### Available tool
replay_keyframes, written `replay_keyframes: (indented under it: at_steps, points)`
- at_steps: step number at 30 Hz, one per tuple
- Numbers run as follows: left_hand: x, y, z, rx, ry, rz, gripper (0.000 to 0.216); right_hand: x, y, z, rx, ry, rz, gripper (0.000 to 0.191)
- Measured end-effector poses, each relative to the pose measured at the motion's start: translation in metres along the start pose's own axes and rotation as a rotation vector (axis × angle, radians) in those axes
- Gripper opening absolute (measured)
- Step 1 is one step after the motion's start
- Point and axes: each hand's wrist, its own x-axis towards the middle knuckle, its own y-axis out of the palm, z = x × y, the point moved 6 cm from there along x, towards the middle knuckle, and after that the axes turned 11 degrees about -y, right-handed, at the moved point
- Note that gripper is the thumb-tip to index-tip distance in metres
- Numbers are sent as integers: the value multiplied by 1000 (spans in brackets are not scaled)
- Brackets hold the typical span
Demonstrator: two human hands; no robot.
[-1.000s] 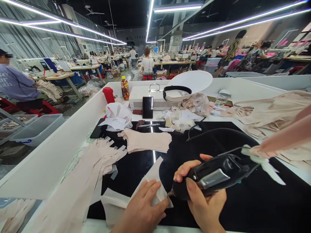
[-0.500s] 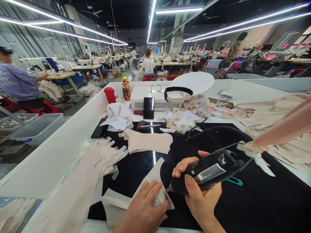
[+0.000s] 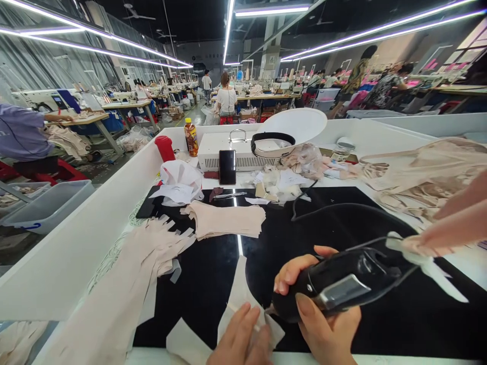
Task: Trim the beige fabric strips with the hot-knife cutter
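Note:
My right hand (image 3: 319, 304) is wrapped round a black hand-held power tool (image 3: 342, 284) with a silver plate on its side. The tool's narrow tip meets the right edge of a pale fabric piece (image 3: 240, 289) lying on the black work surface. My left hand (image 3: 243, 337) lies on that piece, fingers stretched out and pressing it down; the lower hand is cut off by the frame edge. Beside it on the left is another pale piece (image 3: 186, 342). A pale pink strip (image 3: 456, 223), blurred, is tied at the tool's rear end.
A stack of cut pieces (image 3: 228, 220) lies ahead, with a long fabric pile (image 3: 114, 284) at left. Farther back are a phone (image 3: 227, 167), a pen (image 3: 230, 195), scraps, a white metal box (image 3: 213, 149) and a bottle (image 3: 190, 137). A black cord (image 3: 342, 207) loops behind the tool.
The fabric piece has turned more upright and shifted right and down with my left hand. The tool and right hand have also moved slightly right and down. The camera view has shifted a little.

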Motion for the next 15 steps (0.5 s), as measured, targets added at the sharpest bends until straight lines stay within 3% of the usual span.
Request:
replay_keyframes:
  at_steps: [3, 7, 15]
  points:
    - [25, -21, 14, -95, 59, 2, 26, -1, 0, 0, -5, 1, 4, 45]
    - [50, -30, 27, -247, 98, 155, 28, -2, 2, -1, -27, -12, 31, 46]
    - [51, -26, 38, -259, 91, 236, 27, -1, 5, 3, -96, -58, 13, 43]
